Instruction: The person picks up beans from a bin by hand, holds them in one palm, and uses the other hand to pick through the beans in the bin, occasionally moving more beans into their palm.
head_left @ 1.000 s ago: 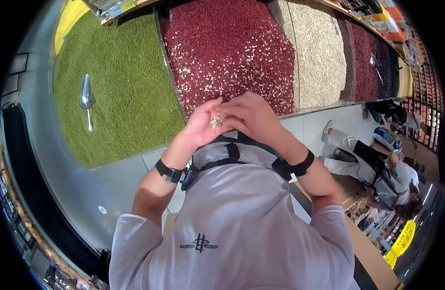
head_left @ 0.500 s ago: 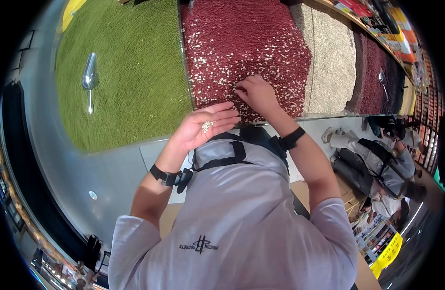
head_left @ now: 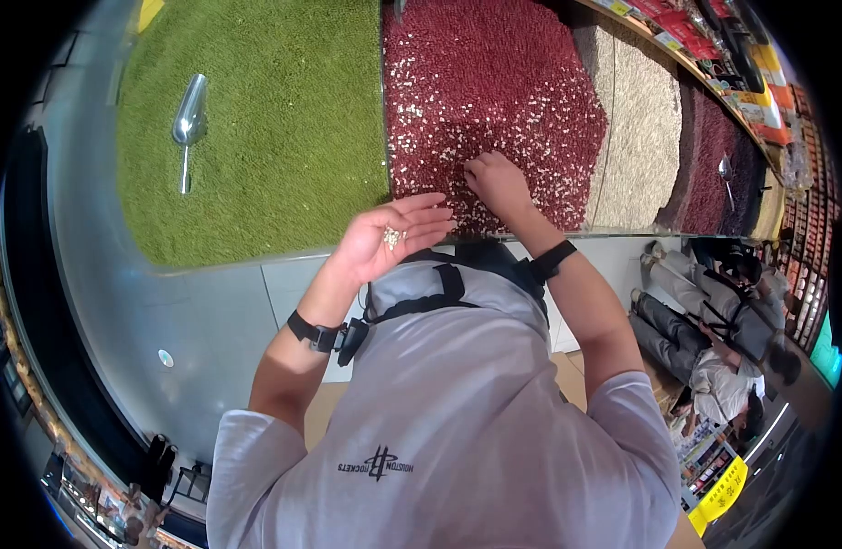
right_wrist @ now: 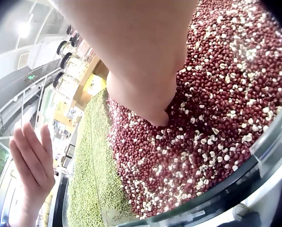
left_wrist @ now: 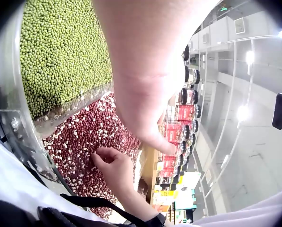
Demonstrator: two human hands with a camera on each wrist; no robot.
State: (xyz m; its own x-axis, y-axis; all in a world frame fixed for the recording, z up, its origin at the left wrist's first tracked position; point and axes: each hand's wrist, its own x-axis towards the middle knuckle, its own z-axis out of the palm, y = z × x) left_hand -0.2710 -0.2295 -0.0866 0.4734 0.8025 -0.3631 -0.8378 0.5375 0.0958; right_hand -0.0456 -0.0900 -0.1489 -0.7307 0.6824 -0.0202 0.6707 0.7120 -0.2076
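Note:
My left hand (head_left: 384, 242) is palm up with its fingers stretched out, and a small heap of white grains (head_left: 392, 238) lies on the palm. It is just over the near edge of the bin of dark red beans (head_left: 494, 55), which have many white grains strewn among them. Further right, my right hand (head_left: 499, 188) is down at the red beans, fingers bent. In the left wrist view its thumb and forefinger (left_wrist: 101, 153) bend toward each other at the bean surface; I cannot tell whether a grain is between them. In the right wrist view its fingertips are hidden.
A bin of green beans (head_left: 284, 119) is on the left, with a metal scoop (head_left: 190, 119) lying on it. Right of the red beans is a bin of pale grains (head_left: 645, 119). Packaged goods (head_left: 759, 91) line a shelf behind. Other people (head_left: 713, 320) are at the right.
My right hand has moved from above the left palm out to the red beans, and its fingers reach the bean surface. The left hand has opened flat with the grains. The view has shifted.

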